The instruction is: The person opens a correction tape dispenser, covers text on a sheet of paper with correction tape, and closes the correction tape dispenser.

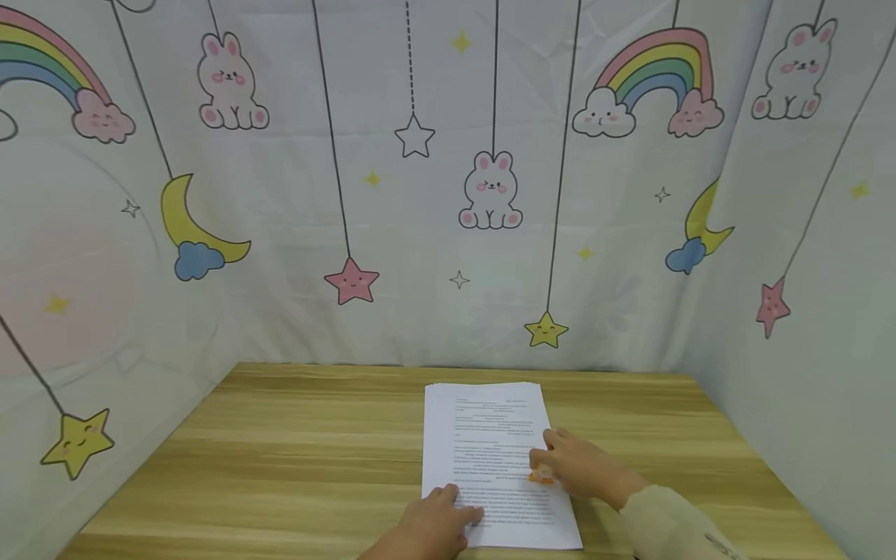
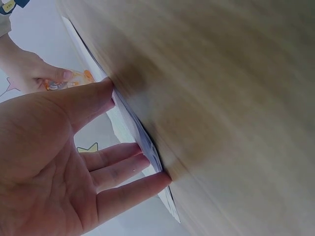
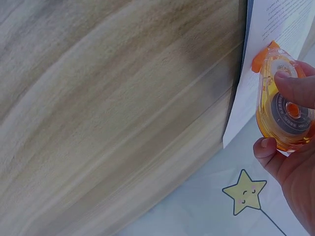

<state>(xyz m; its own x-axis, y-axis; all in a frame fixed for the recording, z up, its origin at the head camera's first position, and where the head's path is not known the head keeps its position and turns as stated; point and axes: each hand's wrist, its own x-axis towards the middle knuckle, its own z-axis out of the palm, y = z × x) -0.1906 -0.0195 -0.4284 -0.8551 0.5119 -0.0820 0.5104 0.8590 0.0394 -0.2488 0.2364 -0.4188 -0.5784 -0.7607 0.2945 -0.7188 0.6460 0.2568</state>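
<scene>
A stack of printed paper sheets (image 1: pixel 483 435) lies on the wooden table, its lines of text running across the top page. My right hand (image 1: pixel 581 469) grips a clear orange correction tape dispenser (image 3: pixel 285 105) between thumb and fingers. Its orange tip (image 3: pixel 262 59) is at the printed page, near the right edge of the stack; exact contact cannot be told. At the stack's lower left, my left hand (image 1: pixel 430 523) rests on the sheets. In the left wrist view its extended fingers (image 2: pixel 133 191) touch the paper's edge and the table.
The wooden table (image 1: pixel 280 451) spreads to both sides of the sheets. Behind and beside it hangs a white cloth backdrop (image 1: pixel 420 327) printed with stars, rabbits, moons and rainbows. A pale sleeve (image 1: pixel 672 521) covers the right forearm.
</scene>
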